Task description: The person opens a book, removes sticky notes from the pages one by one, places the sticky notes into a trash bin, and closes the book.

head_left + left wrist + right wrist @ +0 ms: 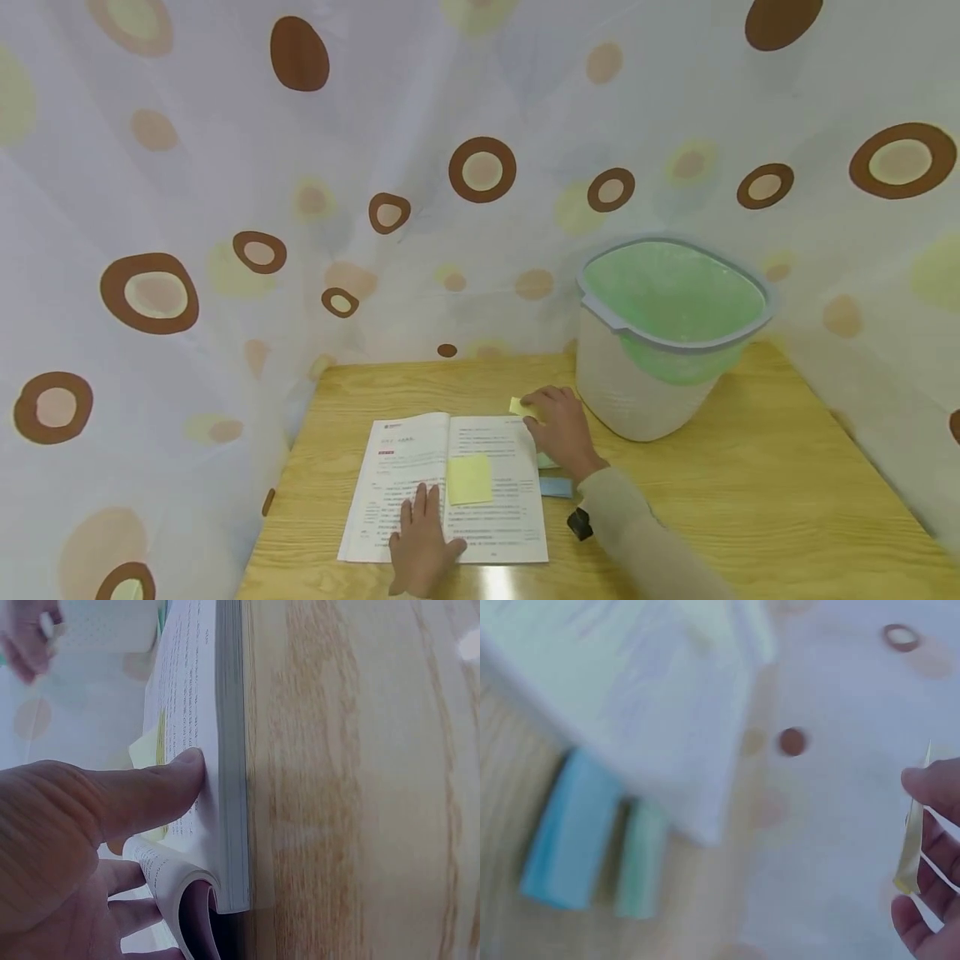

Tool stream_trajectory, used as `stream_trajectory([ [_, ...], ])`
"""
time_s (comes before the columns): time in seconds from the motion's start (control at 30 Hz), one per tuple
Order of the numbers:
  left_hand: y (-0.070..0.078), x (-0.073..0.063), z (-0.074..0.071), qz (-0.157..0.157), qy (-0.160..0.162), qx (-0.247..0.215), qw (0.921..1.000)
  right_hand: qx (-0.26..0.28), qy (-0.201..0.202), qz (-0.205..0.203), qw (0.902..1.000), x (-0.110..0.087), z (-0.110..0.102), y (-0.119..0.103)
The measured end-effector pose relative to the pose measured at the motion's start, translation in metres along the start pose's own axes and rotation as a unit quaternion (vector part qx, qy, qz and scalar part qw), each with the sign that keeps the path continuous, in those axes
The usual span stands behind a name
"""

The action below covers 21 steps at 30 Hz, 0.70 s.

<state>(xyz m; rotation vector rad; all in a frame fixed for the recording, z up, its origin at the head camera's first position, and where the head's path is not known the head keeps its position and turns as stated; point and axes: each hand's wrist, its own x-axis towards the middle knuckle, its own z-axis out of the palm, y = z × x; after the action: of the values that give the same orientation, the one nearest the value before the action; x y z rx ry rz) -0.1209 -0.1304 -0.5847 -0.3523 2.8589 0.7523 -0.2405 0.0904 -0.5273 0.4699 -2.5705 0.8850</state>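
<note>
An open book lies on the wooden table, a square yellow sticky note on its right page beside the fold. My left hand rests with spread fingers across the lower part of the book. In the left wrist view its thumb presses the page near the edge. Beyond the book's upper right corner, my right hand pinches a small yellow sticky pad between thumb and fingers, raised above the table. Beside the book's right edge are a blue sticky pad and a green one.
A large bin with a grey rim and green lining stands at the back right of the table, close to my right hand. Patterned sheeting hangs behind and beside the table. A small black object sits by my right wrist.
</note>
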Motion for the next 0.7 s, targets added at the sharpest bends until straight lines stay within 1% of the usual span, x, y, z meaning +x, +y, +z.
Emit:
stream_trajectory([
  [0.07,-0.003,0.000,-0.002,-0.006,0.000,0.005,1.0000,0.033,0.038,-0.055,0.9972,0.002,-0.011,-0.015],
  [0.13,-0.006,-0.002,-0.002,-0.011,-0.002,0.008,0.9999,0.055,0.078,-0.117,0.9885,0.003,-0.027,-0.031],
  [0.2,-0.008,-0.002,-0.002,-0.013,-0.004,0.010,0.9999,0.076,0.120,-0.171,0.9749,0.005,-0.051,-0.047],
  [0.27,-0.009,-0.002,-0.003,-0.011,-0.001,0.007,0.9999,0.101,0.167,-0.216,0.9566,0.008,-0.079,-0.062],
  [0.3,-0.009,-0.002,-0.003,-0.009,0.000,0.005,0.9999,0.109,0.190,-0.231,0.9480,0.010,-0.094,-0.068],
  [0.37,-0.008,-0.001,-0.005,-0.007,0.003,0.000,1.0000,0.123,0.233,-0.245,0.9330,0.014,-0.123,-0.076],
  [0.43,-0.008,0.000,-0.006,-0.010,0.003,-0.003,0.9999,0.132,0.269,-0.237,0.9241,0.018,-0.149,-0.078],
  [0.5,-0.007,-0.001,-0.006,-0.013,-0.002,0.001,0.9999,0.136,0.301,-0.204,0.9213,0.019,-0.172,-0.075],
  [0.57,-0.007,0.000,-0.004,-0.011,-0.006,0.005,0.9999,0.133,0.328,-0.158,0.9218,0.020,-0.191,-0.066],
  [0.63,-0.006,0.001,-0.001,-0.005,-0.009,0.008,0.9999,0.118,0.350,-0.106,0.9231,0.021,-0.206,-0.055],
  [0.7,-0.005,0.001,0.002,-0.001,-0.011,0.010,0.9999,0.094,0.356,-0.056,0.9281,0.022,-0.218,-0.044],
])
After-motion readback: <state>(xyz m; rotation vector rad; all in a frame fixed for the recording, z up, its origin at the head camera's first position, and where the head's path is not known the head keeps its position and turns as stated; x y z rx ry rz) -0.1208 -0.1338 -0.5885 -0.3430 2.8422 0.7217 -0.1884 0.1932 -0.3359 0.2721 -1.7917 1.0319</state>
